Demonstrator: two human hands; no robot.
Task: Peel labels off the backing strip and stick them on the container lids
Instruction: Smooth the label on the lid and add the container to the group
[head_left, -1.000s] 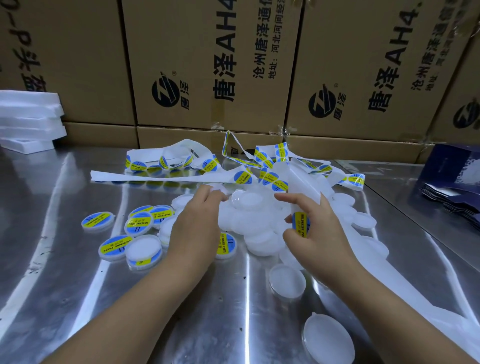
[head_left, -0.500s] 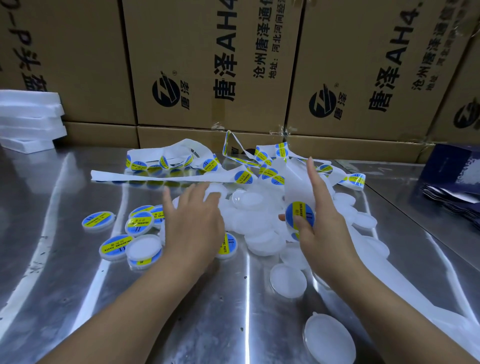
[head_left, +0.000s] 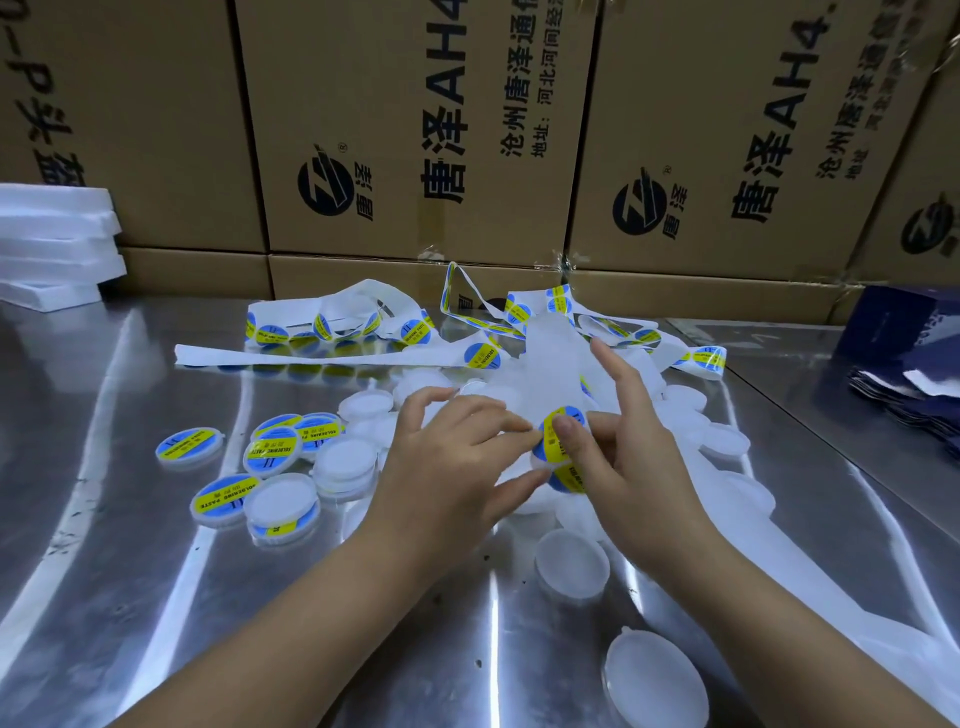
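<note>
A blue-and-yellow label (head_left: 561, 434) is being pressed onto a white lid (head_left: 540, 462) over the middle of the steel table (head_left: 156, 597), pinned under the right hand's (head_left: 631, 457) thumb while the lid is pinched between the left hand's (head_left: 457, 457) thumb and fingers. The backing strip (head_left: 322, 356) is left tangled just behind, in front of the cardboard boxes (head_left: 415, 130). Labelled lids (head_left: 189, 448) are piled to the left, and plain ones (head_left: 571, 566) are scattered nearer the camera.

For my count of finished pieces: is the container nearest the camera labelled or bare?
Bare. The nearest container shows only plain white plastic, no blue-yellow label on its visible side.
</note>
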